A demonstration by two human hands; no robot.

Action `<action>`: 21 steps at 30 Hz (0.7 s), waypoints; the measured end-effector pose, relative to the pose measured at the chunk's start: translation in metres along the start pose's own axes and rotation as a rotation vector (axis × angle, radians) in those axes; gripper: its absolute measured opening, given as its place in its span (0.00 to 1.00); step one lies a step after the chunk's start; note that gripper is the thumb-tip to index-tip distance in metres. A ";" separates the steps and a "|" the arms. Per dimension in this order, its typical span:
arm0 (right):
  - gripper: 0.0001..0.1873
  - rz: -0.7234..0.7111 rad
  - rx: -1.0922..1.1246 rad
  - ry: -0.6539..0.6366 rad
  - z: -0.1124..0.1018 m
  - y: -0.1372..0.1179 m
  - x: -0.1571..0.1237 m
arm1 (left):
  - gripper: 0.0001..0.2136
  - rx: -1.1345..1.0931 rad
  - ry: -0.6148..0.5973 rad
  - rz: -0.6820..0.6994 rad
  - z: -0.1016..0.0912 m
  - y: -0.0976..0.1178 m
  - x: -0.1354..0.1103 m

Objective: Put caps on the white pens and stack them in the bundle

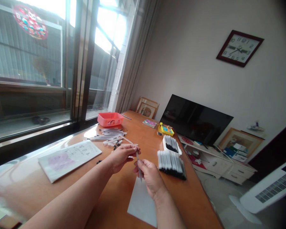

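Over the table's middle, my left hand [123,156] pinches the upper end of a slim, translucent pen [139,173]. My right hand [149,176] is closed around the same pen lower down. Whether a cap or other small part is between my left fingertips is hidden. Beyond my left hand lie loose pens with pale barrels [109,133] and small black caps [116,145]. To the right of my right hand is a dense row of pens [171,163] with black ends. Behind it a white box [177,149] holds more pens. Below my right hand is a white sheet [141,203].
A pink plastic box [110,120] stands at the table's far left. A notebook [70,159] with handwriting lies left of my arms. A yellow box [166,129] and a colourful booklet [149,123] are at the far end. Past the table's right edge stands a white fan-like appliance [268,187].
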State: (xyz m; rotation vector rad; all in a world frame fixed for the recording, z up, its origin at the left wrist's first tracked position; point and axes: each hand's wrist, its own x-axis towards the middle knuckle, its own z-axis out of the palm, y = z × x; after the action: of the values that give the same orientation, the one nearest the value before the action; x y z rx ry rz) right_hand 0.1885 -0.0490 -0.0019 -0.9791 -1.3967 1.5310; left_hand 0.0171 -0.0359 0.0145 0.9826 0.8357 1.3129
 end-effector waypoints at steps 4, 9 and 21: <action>0.22 0.022 0.115 -0.060 0.000 -0.004 -0.002 | 0.17 -0.085 -0.005 -0.018 0.002 0.001 -0.002; 0.24 0.026 0.114 -0.055 0.002 -0.004 -0.003 | 0.17 0.032 0.160 0.003 0.004 -0.002 -0.001; 0.21 0.075 0.221 -0.071 0.004 -0.001 -0.001 | 0.16 0.058 0.078 0.006 0.006 -0.001 -0.001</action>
State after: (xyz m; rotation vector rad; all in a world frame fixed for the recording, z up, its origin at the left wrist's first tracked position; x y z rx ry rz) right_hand 0.1850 -0.0510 -0.0004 -0.8563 -1.2196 1.7490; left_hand 0.0226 -0.0378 0.0158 0.9846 0.9356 1.3453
